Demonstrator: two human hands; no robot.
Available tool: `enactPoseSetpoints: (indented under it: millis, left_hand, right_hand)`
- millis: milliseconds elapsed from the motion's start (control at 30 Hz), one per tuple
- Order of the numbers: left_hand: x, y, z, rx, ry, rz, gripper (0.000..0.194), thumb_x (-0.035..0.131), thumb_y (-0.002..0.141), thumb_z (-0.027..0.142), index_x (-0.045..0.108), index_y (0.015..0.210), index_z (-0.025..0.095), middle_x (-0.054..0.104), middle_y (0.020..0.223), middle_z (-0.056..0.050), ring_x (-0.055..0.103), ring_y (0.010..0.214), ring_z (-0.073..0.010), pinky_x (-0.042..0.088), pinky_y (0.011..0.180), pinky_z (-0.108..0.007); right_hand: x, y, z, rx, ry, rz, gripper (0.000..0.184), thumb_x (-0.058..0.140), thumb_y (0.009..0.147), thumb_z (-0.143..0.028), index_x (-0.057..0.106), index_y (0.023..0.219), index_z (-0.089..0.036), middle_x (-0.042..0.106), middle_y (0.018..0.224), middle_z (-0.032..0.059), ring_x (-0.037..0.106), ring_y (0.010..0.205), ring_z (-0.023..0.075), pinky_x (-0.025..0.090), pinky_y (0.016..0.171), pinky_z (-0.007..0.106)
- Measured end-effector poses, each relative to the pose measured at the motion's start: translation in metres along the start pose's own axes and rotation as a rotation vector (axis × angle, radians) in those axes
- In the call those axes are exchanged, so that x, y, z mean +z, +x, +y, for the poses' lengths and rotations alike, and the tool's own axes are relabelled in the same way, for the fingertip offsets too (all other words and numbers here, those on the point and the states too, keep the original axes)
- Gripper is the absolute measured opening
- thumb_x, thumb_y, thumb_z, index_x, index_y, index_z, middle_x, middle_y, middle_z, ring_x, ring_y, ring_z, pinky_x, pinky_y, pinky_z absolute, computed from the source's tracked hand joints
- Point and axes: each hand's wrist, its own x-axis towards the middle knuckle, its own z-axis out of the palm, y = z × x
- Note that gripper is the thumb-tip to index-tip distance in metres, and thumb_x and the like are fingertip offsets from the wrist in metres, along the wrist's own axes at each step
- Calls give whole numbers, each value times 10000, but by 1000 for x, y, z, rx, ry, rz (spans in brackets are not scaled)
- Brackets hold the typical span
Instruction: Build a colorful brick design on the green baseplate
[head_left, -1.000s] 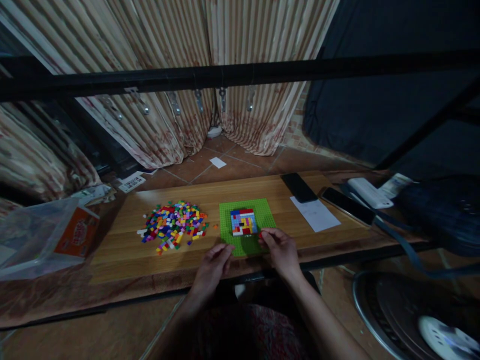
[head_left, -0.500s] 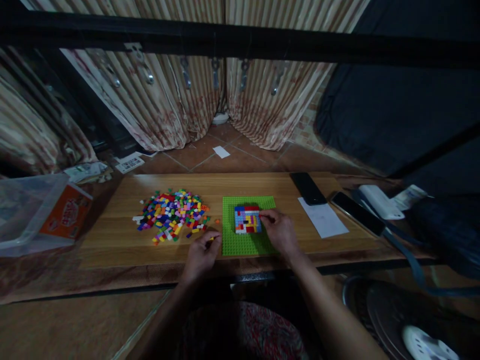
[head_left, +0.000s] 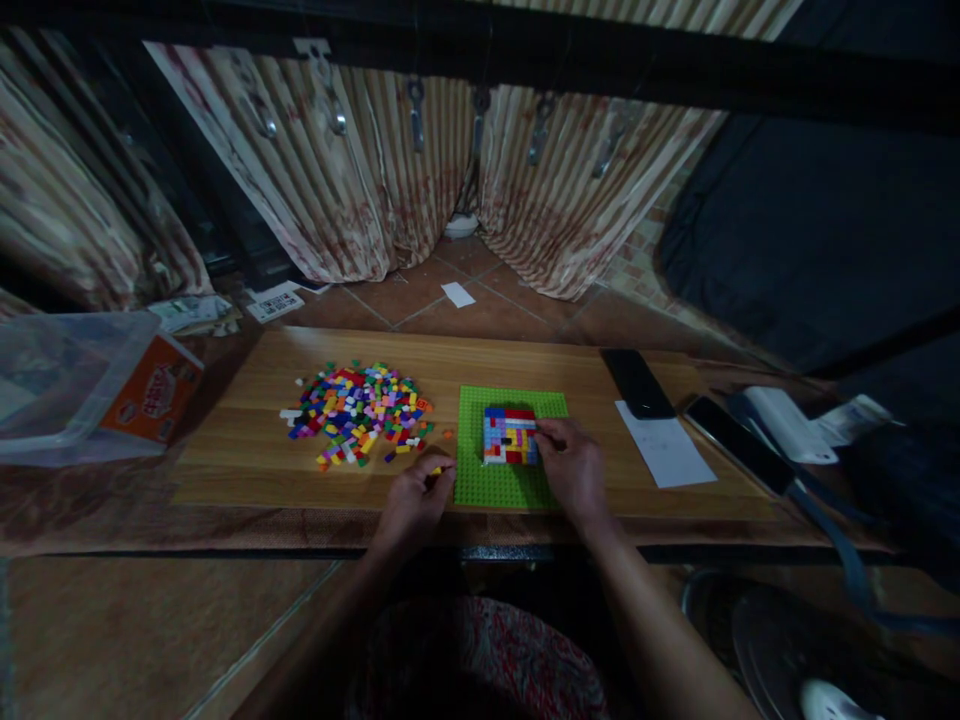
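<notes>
A built block of multicoloured toy bricks [head_left: 510, 437] sits on a green studded baseplate [head_left: 472, 487]. At the block's upper right edge, my right hand [head_left: 574, 465] is closed, thumb and fingertips pinched on a small red brick that they mostly cover. My left hand [head_left: 416, 497] is closed too, beside the baseplate's lower left edge and just above the table. A small yellow brick [head_left: 436, 470] shows between its fingers. Left of the plate spreads a heap of loose bricks [head_left: 360, 410]. One orange brick [head_left: 448, 433] lies apart, between heap and plate.
On the wooden tabletop [head_left: 247, 440], a black phone [head_left: 637, 383] overlaps a white paper [head_left: 666, 447]. Another phone [head_left: 739, 443] and a white device [head_left: 787, 424] lie further right. A clear plastic box [head_left: 67, 390] with an orange label stands at the left.
My right hand has moved up from the plate's lower right to the block's right edge with the red brick. My left hand has moved left off the plate; its yellow brick has come into view.
</notes>
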Motion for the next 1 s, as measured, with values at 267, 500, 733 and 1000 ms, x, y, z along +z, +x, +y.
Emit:
enactPoseSetpoints:
  millis: [267, 500, 733, 1000]
  left_hand:
    - [1, 0, -2, -23, 7, -14, 268, 560, 783, 382, 687, 914, 187, 629, 680, 11, 472, 510, -98, 356, 504, -209]
    - [-1, 0, -1, -62, 4, -37, 301, 571, 778, 403, 684, 954, 187, 615, 657, 10, 487, 511, -106, 368, 499, -213]
    - [0, 1, -3, -93, -64, -28, 278, 602, 753, 391, 697, 926, 195, 590, 621, 23, 456, 496, -91, 336, 474, -198]
    - [-5, -2, 7, -230, -493, -17, 352, 676, 703, 414, 661, 938, 153, 628, 735, -16, 564, 599, -115, 473, 568, -229]
  right_hand:
    - [5, -3, 14, 193, 212, 40, 302, 615, 771, -394, 679, 944, -154, 699, 929, 95, 653, 827, 205, 519, 788, 361]
    - [13, 7, 7, 363, 307, 40, 378, 693, 673, -449, 700, 894, -143, 726, 856, 89, 670, 765, 216, 530, 708, 346]
    - [15, 17, 15, 443, 352, -10, 358, 750, 579, -418, 706, 825, -162, 729, 795, 60, 670, 730, 207, 526, 697, 337]
    - [12, 20, 15, 504, 378, -40, 394, 773, 528, -434, 692, 804, -165, 698, 711, 39, 635, 638, 183, 494, 583, 298]
